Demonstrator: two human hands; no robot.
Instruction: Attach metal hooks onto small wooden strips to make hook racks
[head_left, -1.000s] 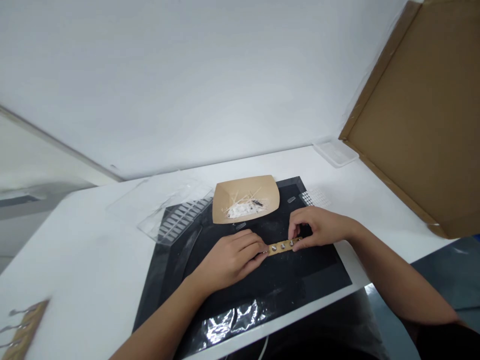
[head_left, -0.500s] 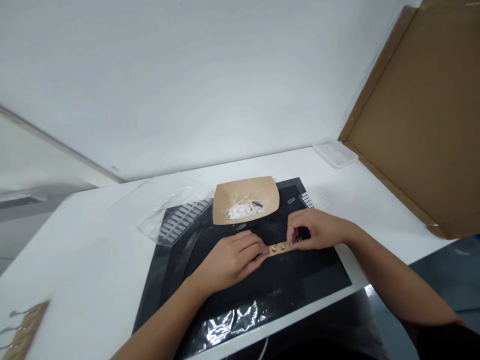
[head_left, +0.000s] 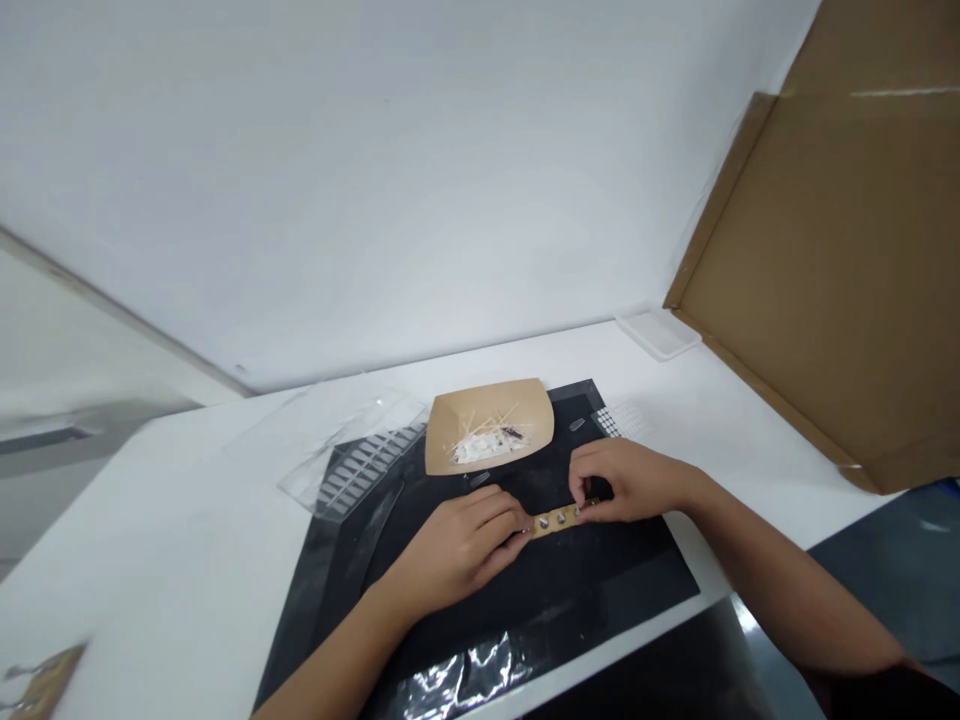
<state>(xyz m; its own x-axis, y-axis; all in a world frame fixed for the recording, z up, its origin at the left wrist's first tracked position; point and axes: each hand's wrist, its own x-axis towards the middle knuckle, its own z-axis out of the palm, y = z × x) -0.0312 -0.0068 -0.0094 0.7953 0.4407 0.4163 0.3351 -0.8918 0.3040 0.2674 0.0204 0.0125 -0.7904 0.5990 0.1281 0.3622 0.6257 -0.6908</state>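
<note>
A narrow tan strip [head_left: 553,520], apparently wooden, lies on the black mat [head_left: 525,600] with small shiny metal pieces [head_left: 561,518] in a row along it. My left hand [head_left: 472,545] is closed, its thumb and fingertips gripping the strip's left end. At the other end, my right hand [head_left: 619,480] pinches a small metal piece [head_left: 577,510] on the strip; its exact form is mostly hidden by the fingertips. Just beyond my hands lie small clear tips [head_left: 577,425] that look like false nails.
A tan paper tray [head_left: 491,400] with thin sticks and white material stands at the mat's back. Left are a clear case of nail tips [head_left: 367,465] and a blurred wooden strip [head_left: 49,685]. Rightward are a dotted sheet [head_left: 619,420], a translucent tray [head_left: 660,335] and cardboard [head_left: 825,290].
The view has tilted slightly, so everything sits a little lower in the picture. Both hands keep the same places on the strip.
</note>
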